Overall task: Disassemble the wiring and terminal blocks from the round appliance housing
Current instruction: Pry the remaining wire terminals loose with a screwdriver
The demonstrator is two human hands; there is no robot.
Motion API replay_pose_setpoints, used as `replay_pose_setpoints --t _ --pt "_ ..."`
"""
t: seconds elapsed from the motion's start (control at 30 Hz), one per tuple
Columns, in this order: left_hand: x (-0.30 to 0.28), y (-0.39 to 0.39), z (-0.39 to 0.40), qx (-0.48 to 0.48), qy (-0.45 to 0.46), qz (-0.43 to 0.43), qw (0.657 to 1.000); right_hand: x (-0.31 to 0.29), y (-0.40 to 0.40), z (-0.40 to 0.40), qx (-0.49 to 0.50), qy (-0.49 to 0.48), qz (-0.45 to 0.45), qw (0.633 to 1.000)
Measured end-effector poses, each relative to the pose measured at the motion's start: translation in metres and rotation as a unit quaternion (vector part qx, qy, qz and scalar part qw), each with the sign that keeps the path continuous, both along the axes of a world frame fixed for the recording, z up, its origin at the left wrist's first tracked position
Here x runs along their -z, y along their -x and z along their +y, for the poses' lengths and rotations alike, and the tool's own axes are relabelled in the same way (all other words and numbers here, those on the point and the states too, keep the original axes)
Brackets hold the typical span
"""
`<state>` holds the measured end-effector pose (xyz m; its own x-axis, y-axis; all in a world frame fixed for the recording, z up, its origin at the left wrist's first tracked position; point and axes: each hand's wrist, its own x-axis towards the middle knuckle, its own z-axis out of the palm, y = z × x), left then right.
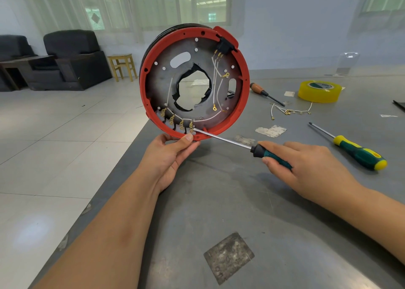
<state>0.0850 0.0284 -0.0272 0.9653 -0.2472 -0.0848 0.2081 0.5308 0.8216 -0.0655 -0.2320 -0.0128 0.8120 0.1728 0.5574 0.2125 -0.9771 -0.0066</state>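
- Round housing (194,82) stands on edge at the near-left edge of the counter (241,201), open face turned toward the camera, its axis running roughly horizontal, away from the viewer.
- Appearance: red plastic rim, dark grey metal inner plate with small round holes, two oval slots and a large ragged central opening edged in black.
- White wires (215,69) with brass ring lugs run across the plate from a black switch block (225,45) at upper right.
- Row of grey terminal blocks (175,122) with brass clips sits along the lower-left rim.
- Left hand (168,157) grips the bottom rim, thumb over the red edge, fingers behind.
- Right hand (306,168) is wrapped around the handle of a green-and-black screwdriver (230,142); shaft points up-left, tip at the rightmost terminal block.
- Lying loose on the counter, to the right: removed wire bundle (289,111), second screwdriver with yellow-green handle (355,150), wooden-handled screwdriver (265,93), roll of yellow tape (318,92); print on the roll's core is too small to read.
- Grey worn patch (229,257) lies on the counter near the viewer.
- Background: dark armchairs (72,58), yellow wooden stool (122,66), tiled floor (54,135).
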Motion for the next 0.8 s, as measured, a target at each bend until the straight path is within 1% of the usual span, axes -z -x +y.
replay_pose_setpoints --t 0.13,0.2,0.23,0.3,0.37,0.47,0.53,0.63,0.73,0.8 --pt "0.000 0.000 0.000 0.001 0.001 0.000 1.000 -0.001 0.000 -0.001 -0.006 0.038 -0.035 0.999" --pt "0.000 0.000 0.001 0.002 0.003 -0.001 1.000 -0.001 -0.001 -0.002 -0.004 0.034 -0.030 0.999" --pt "0.000 0.000 0.001 0.003 0.003 -0.001 1.000 0.000 -0.001 -0.002 -0.002 0.014 -0.015 1.000" --pt "0.000 0.000 0.001 0.002 0.003 -0.001 1.000 0.003 -0.001 -0.001 0.006 -0.075 0.045 0.996" --pt "0.000 0.000 0.001 -0.001 0.002 0.000 1.000 0.004 -0.002 -0.002 0.012 -0.173 0.088 0.981" --pt "0.000 0.000 0.000 -0.004 0.002 0.005 1.000 0.003 -0.004 -0.001 0.005 -0.262 0.127 0.957" --pt "0.000 -0.001 0.001 -0.005 0.002 0.009 1.000 0.002 -0.005 0.000 -0.014 -0.319 0.166 0.933" --pt "-0.001 -0.001 0.001 -0.005 0.001 0.014 1.000 0.003 -0.008 0.000 -0.046 -0.422 0.211 0.881" --pt "-0.001 0.001 0.001 0.002 -0.009 0.016 1.000 0.001 -0.011 -0.001 -0.054 -0.483 0.238 0.841" --pt "-0.002 0.001 0.000 0.005 -0.022 0.020 1.000 0.001 -0.012 -0.001 -0.058 -0.494 0.248 0.831"
